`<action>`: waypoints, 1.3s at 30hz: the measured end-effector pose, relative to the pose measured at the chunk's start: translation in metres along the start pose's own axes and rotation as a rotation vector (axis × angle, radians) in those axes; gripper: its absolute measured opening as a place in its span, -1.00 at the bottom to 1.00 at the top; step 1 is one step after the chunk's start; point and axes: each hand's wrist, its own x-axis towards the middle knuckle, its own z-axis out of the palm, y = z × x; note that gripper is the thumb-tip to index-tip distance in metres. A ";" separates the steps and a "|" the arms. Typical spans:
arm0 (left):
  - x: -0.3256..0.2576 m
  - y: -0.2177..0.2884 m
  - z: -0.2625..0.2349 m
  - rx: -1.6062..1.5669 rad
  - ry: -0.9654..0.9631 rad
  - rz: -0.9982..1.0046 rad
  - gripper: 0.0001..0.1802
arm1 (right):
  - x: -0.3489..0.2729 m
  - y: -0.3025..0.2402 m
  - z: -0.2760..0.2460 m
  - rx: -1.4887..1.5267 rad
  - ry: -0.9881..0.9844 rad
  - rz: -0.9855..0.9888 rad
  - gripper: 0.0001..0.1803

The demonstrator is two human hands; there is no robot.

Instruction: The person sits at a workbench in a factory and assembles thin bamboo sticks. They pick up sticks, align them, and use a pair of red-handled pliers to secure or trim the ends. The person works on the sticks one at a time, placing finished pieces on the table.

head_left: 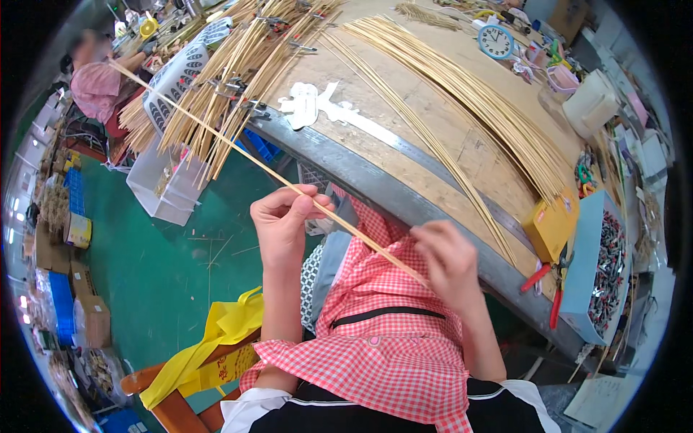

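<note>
A long, thin bamboo stick [253, 160] slants across the front of me, from the far left down toward my lap. My left hand [285, 220] pinches it between thumb and fingers, nearer its lower end. Close to that lower end is my right hand [447, 260], smeared by motion, so whether it touches the stick cannot be made out. Below both hands lies a red-and-white checked apron [382, 346]. On the table beyond, a few loose sticks [426, 133] lie beside a wide, fanned row of similar sticks [469, 94].
Clamped stick bundles [238, 72] overhang the table's left end. At right are red-handled pliers [556, 296], a yellow box [552, 224] and a light-blue bin [585, 274] of small clips. A clock [495, 41] stands farther back. Another person [101, 86] sits at far left.
</note>
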 end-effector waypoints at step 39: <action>-0.004 -0.007 0.006 0.118 -0.035 -0.045 -0.90 | 0.002 0.015 -0.039 -0.190 0.504 0.204 -0.97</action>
